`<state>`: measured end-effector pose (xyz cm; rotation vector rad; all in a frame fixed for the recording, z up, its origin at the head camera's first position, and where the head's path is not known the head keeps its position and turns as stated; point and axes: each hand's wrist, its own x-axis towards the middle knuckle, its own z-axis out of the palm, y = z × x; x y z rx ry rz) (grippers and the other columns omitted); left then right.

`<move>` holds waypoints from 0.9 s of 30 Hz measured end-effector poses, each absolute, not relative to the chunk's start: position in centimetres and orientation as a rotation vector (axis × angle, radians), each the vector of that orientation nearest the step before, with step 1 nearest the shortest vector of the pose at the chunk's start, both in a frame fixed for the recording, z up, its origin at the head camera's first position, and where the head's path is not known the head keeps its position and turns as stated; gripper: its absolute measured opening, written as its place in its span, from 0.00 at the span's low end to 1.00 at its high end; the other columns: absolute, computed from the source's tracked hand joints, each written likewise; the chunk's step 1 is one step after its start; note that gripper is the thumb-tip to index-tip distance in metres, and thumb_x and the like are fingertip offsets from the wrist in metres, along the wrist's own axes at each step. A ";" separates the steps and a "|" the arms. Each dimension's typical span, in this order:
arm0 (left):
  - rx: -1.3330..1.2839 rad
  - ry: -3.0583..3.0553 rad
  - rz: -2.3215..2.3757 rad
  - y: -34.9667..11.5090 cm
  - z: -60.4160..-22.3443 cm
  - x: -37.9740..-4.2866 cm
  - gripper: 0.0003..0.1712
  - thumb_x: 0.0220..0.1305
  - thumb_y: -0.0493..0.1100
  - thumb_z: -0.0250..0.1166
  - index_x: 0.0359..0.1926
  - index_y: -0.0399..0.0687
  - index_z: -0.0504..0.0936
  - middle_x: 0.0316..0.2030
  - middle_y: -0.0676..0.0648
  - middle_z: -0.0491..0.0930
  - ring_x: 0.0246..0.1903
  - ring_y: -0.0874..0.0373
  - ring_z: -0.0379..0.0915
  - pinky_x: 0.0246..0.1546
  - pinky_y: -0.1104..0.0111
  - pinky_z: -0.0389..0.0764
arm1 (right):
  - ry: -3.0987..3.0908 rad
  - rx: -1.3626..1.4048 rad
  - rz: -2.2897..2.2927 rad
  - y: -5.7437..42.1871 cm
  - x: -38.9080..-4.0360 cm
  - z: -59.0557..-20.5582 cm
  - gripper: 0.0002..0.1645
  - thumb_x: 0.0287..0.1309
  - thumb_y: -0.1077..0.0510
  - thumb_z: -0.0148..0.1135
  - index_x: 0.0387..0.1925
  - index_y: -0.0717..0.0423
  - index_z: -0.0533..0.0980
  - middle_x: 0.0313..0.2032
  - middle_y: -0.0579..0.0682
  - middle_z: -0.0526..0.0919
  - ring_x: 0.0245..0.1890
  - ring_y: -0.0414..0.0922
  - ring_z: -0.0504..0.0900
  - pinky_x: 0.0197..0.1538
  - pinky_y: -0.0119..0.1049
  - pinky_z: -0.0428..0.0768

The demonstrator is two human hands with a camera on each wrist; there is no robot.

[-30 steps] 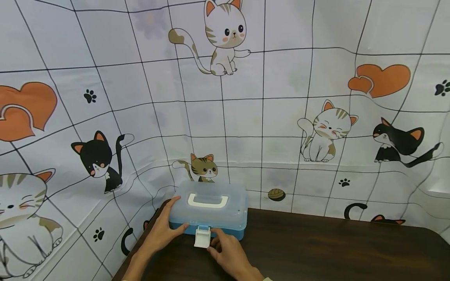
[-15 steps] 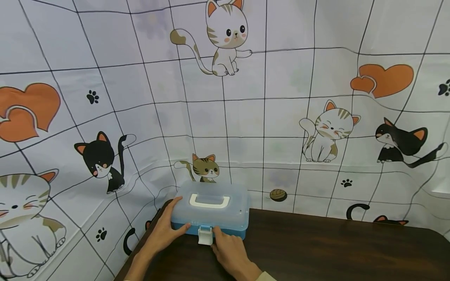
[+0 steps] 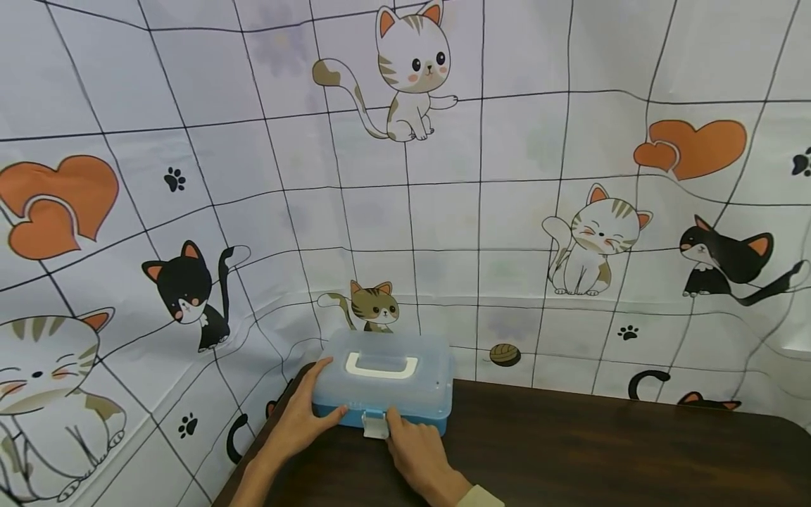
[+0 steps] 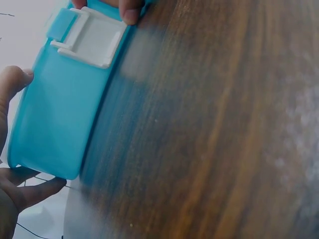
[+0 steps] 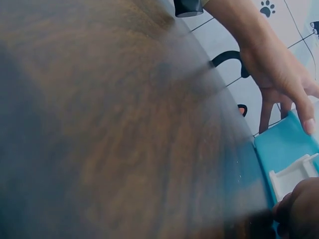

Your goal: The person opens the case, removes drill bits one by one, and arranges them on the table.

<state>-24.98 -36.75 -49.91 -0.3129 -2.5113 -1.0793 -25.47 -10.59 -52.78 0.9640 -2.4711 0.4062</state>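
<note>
A plastic storage box point(image 3: 421, 394) with a cloudy lid, a white handle point(image 3: 382, 367) and a blue base stands at the table's far left. My left hand point(image 3: 298, 421) holds its left end, thumb at the front edge and fingers along the side. At the front, the white latch point(image 3: 376, 426) hangs down; in the left wrist view this latch point(image 4: 97, 40) lies close along the blue front wall point(image 4: 55, 109). My right hand point(image 3: 419, 451) has its fingers curled at the latch's right edge, with fingertips above and below it. The box's contents are hidden.
The dark wooden table point(image 3: 602, 451) stretches off to the right. A white cloth point(image 3: 507, 211) printed with cats, hearts and grid lines hangs directly behind the box and along the left side. A dark cylindrical object point(image 5: 188, 7) shows by the left wrist.
The latch has swung down and inward toward the box's front, with my right fingers following it. My left hand keeps its place on the box. The head view has shifted slightly.
</note>
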 end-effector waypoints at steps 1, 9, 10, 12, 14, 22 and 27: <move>-0.310 -2.513 -1.079 -36.7 -49.9 -25.0 0.57 0.58 0.63 0.76 0.80 0.66 0.53 0.76 0.44 0.54 0.70 0.38 0.57 0.59 0.35 0.67 | -2.473 0.964 0.405 -10.5 -25.5 -52.8 0.23 0.62 0.54 0.74 0.40 0.51 0.65 0.22 0.46 0.78 0.10 0.40 0.67 0.13 0.33 0.59; -0.316 -2.513 -1.067 -36.5 -49.8 -25.0 0.56 0.58 0.63 0.76 0.80 0.67 0.53 0.76 0.44 0.54 0.71 0.38 0.57 0.60 0.35 0.67 | -2.506 1.000 0.428 -10.1 -25.5 -52.4 0.24 0.62 0.54 0.73 0.39 0.49 0.62 0.23 0.46 0.79 0.12 0.39 0.69 0.13 0.32 0.60; -0.318 -2.514 -1.067 -36.5 -49.8 -25.0 0.56 0.58 0.63 0.75 0.80 0.67 0.53 0.76 0.44 0.54 0.71 0.38 0.56 0.60 0.35 0.66 | -2.526 1.012 0.447 -10.0 -25.4 -52.3 0.24 0.62 0.54 0.74 0.40 0.48 0.62 0.24 0.46 0.80 0.12 0.39 0.69 0.14 0.32 0.61; -0.319 -2.520 -1.066 -36.6 -49.8 -24.9 0.56 0.59 0.63 0.75 0.80 0.67 0.52 0.76 0.43 0.54 0.71 0.38 0.56 0.60 0.34 0.66 | -2.565 1.042 0.492 -9.7 -25.1 -52.0 0.23 0.62 0.53 0.73 0.46 0.48 0.65 0.27 0.46 0.83 0.13 0.38 0.70 0.14 0.32 0.63; -0.314 -2.525 -1.068 -36.6 -49.7 -24.9 0.56 0.59 0.63 0.75 0.80 0.67 0.52 0.77 0.43 0.53 0.71 0.38 0.55 0.60 0.34 0.66 | -2.594 1.065 0.546 -9.2 -24.7 -51.7 0.26 0.63 0.51 0.73 0.54 0.48 0.68 0.31 0.46 0.85 0.14 0.36 0.71 0.14 0.32 0.64; -0.285 -2.558 -1.077 -36.8 -49.3 -24.7 0.58 0.57 0.65 0.75 0.80 0.66 0.51 0.77 0.43 0.52 0.71 0.36 0.57 0.59 0.33 0.66 | -2.354 1.086 0.976 -7.1 -23.5 -50.5 0.20 0.67 0.59 0.67 0.59 0.52 0.76 0.31 0.38 0.84 0.15 0.24 0.68 0.16 0.22 0.66; -0.257 -2.561 -1.084 -36.8 -49.2 -24.5 0.59 0.56 0.66 0.75 0.81 0.67 0.52 0.77 0.42 0.54 0.70 0.33 0.58 0.58 0.32 0.66 | -1.943 0.922 1.048 -5.6 -24.9 -49.6 0.20 0.58 0.66 0.71 0.52 0.55 0.80 0.40 0.44 0.84 0.25 0.32 0.75 0.27 0.25 0.72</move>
